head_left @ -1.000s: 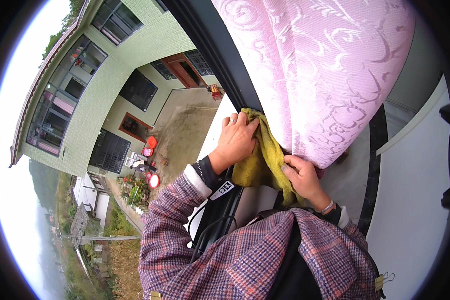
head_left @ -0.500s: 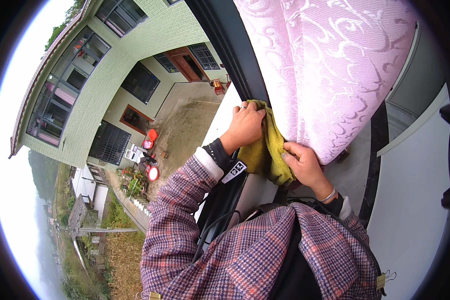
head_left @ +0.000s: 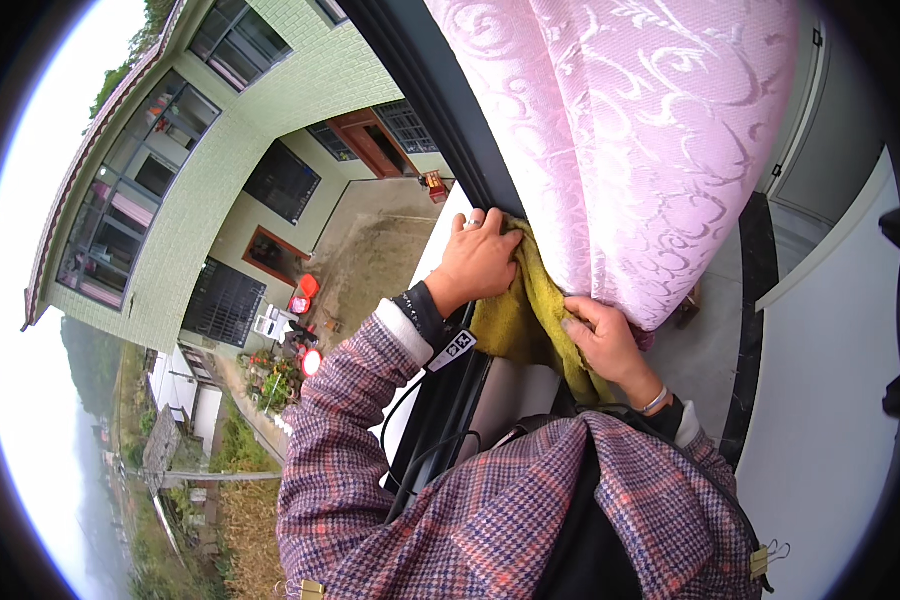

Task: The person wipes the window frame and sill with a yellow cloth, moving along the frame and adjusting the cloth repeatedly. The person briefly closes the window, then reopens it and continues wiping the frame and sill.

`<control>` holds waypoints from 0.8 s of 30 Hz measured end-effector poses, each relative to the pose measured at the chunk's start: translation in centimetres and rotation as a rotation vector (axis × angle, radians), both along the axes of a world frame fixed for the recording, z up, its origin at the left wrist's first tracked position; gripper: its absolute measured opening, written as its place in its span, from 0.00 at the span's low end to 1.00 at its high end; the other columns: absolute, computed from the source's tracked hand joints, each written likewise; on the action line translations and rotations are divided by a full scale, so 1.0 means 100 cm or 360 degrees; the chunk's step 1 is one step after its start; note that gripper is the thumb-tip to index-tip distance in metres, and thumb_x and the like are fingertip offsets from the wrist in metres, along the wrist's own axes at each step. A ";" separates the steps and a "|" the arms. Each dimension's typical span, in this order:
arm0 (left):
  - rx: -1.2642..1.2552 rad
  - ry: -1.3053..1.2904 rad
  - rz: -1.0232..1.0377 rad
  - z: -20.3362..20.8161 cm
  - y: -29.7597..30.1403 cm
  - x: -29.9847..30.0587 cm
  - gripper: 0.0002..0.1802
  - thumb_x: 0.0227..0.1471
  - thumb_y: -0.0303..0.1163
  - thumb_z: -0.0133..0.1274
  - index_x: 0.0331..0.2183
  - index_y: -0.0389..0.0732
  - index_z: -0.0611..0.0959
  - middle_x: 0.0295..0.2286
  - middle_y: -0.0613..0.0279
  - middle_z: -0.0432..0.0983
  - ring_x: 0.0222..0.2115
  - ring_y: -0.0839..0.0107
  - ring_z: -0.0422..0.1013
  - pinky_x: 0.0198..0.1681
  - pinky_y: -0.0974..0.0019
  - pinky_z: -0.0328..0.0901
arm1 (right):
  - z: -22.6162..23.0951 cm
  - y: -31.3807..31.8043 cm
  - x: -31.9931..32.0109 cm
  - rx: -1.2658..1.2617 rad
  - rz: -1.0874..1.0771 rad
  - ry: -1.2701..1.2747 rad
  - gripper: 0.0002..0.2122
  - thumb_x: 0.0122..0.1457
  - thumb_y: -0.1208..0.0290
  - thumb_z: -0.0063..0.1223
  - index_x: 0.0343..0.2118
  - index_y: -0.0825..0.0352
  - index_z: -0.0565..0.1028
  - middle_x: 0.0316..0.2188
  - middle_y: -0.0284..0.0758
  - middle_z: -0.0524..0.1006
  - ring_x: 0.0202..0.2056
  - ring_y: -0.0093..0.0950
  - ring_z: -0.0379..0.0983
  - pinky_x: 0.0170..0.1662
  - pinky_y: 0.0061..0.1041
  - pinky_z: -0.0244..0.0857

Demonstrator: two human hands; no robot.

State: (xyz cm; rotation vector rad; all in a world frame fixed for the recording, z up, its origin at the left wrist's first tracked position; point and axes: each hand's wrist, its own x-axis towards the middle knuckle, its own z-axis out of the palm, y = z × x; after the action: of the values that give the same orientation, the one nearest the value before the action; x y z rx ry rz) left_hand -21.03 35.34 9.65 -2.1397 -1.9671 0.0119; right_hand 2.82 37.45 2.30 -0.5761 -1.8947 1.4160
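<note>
My left hand [head_left: 477,262] lies flat on a mustard-yellow cloth [head_left: 520,318], pressing it onto the windowsill next to the dark window frame [head_left: 432,85]. My right hand [head_left: 602,342] grips the same cloth at its near end, just under the hem of a pink patterned curtain [head_left: 630,140] that hangs over the cloth's right side. Both sleeves are plaid. A small tag sits at my left wrist.
Outside the window, far below, stand a green tiled building [head_left: 185,170], a paved yard and red objects [head_left: 303,297]. To the right are a white wall [head_left: 830,400] and a dark-edged sill [head_left: 750,320]. Dark window track rails [head_left: 440,420] run along the sill toward me.
My left hand has slid the cloth farther along the sill, away from me, toward the window frame. My right hand stays at the cloth's near end under the curtain.
</note>
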 end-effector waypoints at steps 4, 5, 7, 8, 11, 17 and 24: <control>-0.0056 -0.0012 -0.0044 0.000 0.013 -0.004 0.14 0.42 0.35 0.55 0.34 0.43 0.86 0.38 0.53 0.71 0.44 0.55 0.67 0.45 0.55 0.59 | 0.005 0.003 0.000 -0.0022 0.0021 -0.0027 0.13 0.60 0.75 0.54 0.46 0.76 0.74 0.36 0.46 0.81 0.37 0.29 0.78 0.43 0.26 0.70; -0.0026 0.0016 -0.0056 -0.002 0.014 -0.003 0.14 0.42 0.34 0.55 0.33 0.42 0.86 0.38 0.53 0.72 0.44 0.55 0.67 0.45 0.55 0.59 | 0.005 0.003 0.001 -0.0007 0.0025 -0.0050 0.13 0.60 0.75 0.54 0.46 0.76 0.74 0.36 0.46 0.81 0.37 0.30 0.78 0.43 0.27 0.70; -0.0006 0.0025 -0.0078 -0.006 0.015 -0.003 0.13 0.42 0.32 0.54 0.32 0.41 0.85 0.38 0.53 0.72 0.43 0.55 0.67 0.45 0.55 0.60 | 0.006 0.001 0.004 0.0069 0.0006 -0.0041 0.13 0.60 0.75 0.54 0.46 0.76 0.74 0.36 0.46 0.81 0.37 0.30 0.78 0.42 0.27 0.70; 0.0019 -0.0005 -0.0100 -0.009 0.014 -0.003 0.12 0.42 0.31 0.54 0.32 0.40 0.85 0.38 0.53 0.73 0.43 0.55 0.67 0.45 0.54 0.60 | 0.006 0.000 0.006 0.0067 0.0013 -0.0043 0.13 0.60 0.75 0.53 0.46 0.76 0.74 0.36 0.45 0.81 0.36 0.30 0.78 0.42 0.27 0.70; -0.0006 -0.0045 -0.0084 -0.012 0.005 0.000 0.10 0.42 0.29 0.53 0.30 0.40 0.84 0.37 0.54 0.73 0.43 0.55 0.67 0.45 0.54 0.60 | 0.004 -0.004 0.017 -0.0032 -0.0027 -0.0089 0.13 0.60 0.76 0.53 0.46 0.77 0.75 0.35 0.44 0.81 0.36 0.27 0.77 0.42 0.26 0.69; -0.0002 -0.0043 -0.0047 -0.011 -0.025 0.010 0.07 0.42 0.25 0.51 0.27 0.40 0.82 0.31 0.59 0.73 0.41 0.58 0.66 0.47 0.57 0.60 | 0.001 -0.012 0.014 -0.0135 0.0105 -0.0054 0.11 0.61 0.76 0.53 0.43 0.76 0.76 0.33 0.40 0.81 0.35 0.22 0.75 0.41 0.25 0.69; 0.0134 0.0021 -0.0111 -0.016 -0.024 0.008 0.04 0.43 0.25 0.51 0.25 0.40 0.80 0.30 0.57 0.72 0.41 0.58 0.66 0.47 0.58 0.60 | 0.006 -0.017 0.023 -0.0080 0.0004 -0.0036 0.10 0.61 0.77 0.53 0.43 0.76 0.76 0.33 0.37 0.80 0.34 0.21 0.74 0.40 0.24 0.69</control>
State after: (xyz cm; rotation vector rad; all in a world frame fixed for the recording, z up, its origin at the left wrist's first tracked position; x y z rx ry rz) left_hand -20.20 32.98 8.01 -2.1476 -1.8507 -0.0675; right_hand 5.16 35.76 2.93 -0.6161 -1.8825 1.4680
